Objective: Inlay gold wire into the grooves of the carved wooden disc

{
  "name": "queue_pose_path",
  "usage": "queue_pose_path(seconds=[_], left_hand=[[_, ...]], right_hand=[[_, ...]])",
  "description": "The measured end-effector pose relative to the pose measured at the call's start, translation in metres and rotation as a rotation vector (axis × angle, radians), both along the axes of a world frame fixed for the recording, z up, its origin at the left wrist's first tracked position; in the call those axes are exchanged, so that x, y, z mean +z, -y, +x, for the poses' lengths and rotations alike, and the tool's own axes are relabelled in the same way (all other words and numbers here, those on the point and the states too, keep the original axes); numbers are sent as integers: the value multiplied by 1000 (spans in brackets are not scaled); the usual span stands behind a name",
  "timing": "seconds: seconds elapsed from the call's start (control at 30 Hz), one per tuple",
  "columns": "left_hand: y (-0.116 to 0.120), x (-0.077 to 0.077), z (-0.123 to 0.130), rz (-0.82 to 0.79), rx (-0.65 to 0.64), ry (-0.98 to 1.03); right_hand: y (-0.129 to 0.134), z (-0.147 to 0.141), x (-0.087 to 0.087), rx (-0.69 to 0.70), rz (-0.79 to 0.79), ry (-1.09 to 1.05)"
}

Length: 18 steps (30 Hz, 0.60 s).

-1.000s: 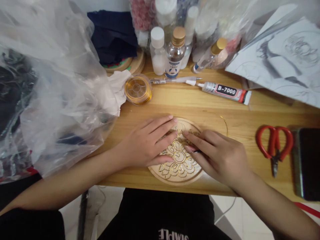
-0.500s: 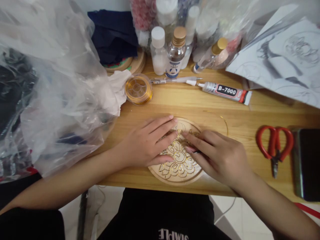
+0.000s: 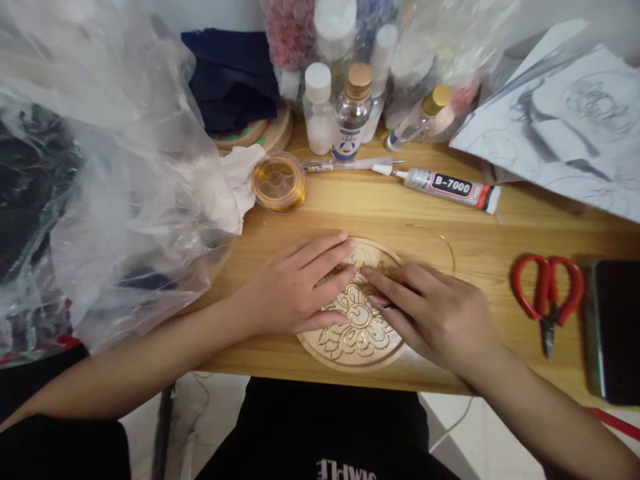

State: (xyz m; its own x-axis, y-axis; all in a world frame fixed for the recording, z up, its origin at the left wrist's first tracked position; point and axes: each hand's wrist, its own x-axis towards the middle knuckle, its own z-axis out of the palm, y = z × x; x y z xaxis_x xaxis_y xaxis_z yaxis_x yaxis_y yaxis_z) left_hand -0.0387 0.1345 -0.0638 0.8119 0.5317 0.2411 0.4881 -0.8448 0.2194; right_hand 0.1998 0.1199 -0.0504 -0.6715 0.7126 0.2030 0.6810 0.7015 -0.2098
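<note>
1) Lying flat on the near-middle surface [image 3: 345,215], under both hands, neither nearer: round wooden plaque [image 3: 350,333]; no long axis; gold flower motif [image 3: 360,315] running near to far;
2) Spread open across its left side, no hold visible: left hand [image 3: 295,290];
3) Curled over its right side, pointing far-left: right hand [image 3: 440,307]; grip on slim dark item [image 3: 389,307] half hidden, cannot tell how closed;
4) Just beyond: curved gold wire [image 3: 449,243]

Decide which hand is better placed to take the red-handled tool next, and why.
Probably the right hand: the red-handled tool lies on its side, while the left hand rests farther away, across the round board.
</note>
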Motion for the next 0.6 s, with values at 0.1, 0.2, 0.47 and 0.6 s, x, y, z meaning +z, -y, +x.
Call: queue_pose_path(seconds=[0.1, 0.2, 0.47, 0.6], left_hand=[[-1, 2, 0, -15, -5, -19], [0, 2, 0, -15, -3, -19], [1, -7, -1, 10, 17, 21], [1, -7, 0, 17, 16, 25]], right_hand=[[0, 0, 0, 4, 8, 5], [0, 0, 1, 1, 9, 1], [0, 1, -1, 3, 4, 5], [0, 0, 0, 5, 12, 9]])
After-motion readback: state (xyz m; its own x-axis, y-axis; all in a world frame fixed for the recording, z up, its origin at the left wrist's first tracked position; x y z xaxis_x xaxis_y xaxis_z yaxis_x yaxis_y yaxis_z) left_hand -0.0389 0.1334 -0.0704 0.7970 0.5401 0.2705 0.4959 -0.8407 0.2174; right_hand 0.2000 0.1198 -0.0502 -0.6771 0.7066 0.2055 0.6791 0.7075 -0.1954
